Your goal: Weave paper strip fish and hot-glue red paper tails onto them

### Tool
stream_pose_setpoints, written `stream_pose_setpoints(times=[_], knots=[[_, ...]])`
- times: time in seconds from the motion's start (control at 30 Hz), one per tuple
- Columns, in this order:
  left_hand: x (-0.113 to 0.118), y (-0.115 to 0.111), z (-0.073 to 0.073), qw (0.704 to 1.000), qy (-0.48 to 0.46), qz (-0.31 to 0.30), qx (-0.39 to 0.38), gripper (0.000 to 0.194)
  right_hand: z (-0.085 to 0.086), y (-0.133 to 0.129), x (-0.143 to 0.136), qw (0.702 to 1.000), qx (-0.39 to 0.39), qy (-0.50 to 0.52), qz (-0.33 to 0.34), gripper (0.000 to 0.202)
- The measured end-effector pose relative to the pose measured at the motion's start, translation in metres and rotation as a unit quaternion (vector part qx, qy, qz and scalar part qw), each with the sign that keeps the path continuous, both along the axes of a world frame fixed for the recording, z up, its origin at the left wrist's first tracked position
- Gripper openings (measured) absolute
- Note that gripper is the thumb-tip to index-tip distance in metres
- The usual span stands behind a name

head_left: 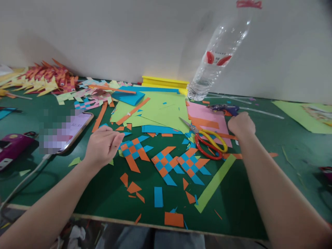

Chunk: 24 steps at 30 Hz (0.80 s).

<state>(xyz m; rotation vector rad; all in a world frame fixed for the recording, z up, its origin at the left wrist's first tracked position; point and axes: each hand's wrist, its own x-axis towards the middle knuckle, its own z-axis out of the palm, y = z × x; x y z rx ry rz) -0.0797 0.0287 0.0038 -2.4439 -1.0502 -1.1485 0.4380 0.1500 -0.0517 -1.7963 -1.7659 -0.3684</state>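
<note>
My right hand point(241, 125) is closed round the handle of a dark blue glue gun point(225, 109), whose tip points left above the pink paper point(207, 113). My left hand point(103, 145) is curled closed beside a woven orange and blue paper fish point(134, 150); whatever its fingers hold, if anything, is hidden. Two more woven fish lie to the right, one in the middle point(166, 162) and another point(192, 163) near the scissors. The scissors point(211, 142) have red and yellow handles and lie with their blades toward the green sheets point(160, 110).
A tilted plastic bottle point(220, 57) stands at the back. Left are a phone point(75, 129) on a cable, a purple device point(14, 147) and piled red and yellow paper fish point(49, 77). A green strip point(215, 183) and orange scraps lie near the front edge.
</note>
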Motion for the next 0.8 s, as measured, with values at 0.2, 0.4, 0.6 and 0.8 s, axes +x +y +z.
stream_pose_setpoints(times=[0.2,0.4,0.6,0.8], knots=[[0.002,0.0,-0.001,1.0,0.002,-0.011,0.003,0.041,0.028,-0.031,-0.037,0.981,-0.02,0.062,-0.181,0.026],[0.004,-0.002,-0.001,1.0,0.014,-0.014,-0.003,0.04,0.059,-0.063,-0.084,0.985,-0.036,0.063,-0.158,0.055],[0.006,-0.003,-0.001,0.999,0.035,-0.027,-0.018,0.038,0.07,-0.086,-0.143,0.998,0.011,0.022,-0.052,0.046],[0.008,-0.004,-0.001,0.998,0.049,-0.033,-0.033,0.038,0.056,-0.113,-0.197,0.997,0.002,-0.043,0.06,0.049]])
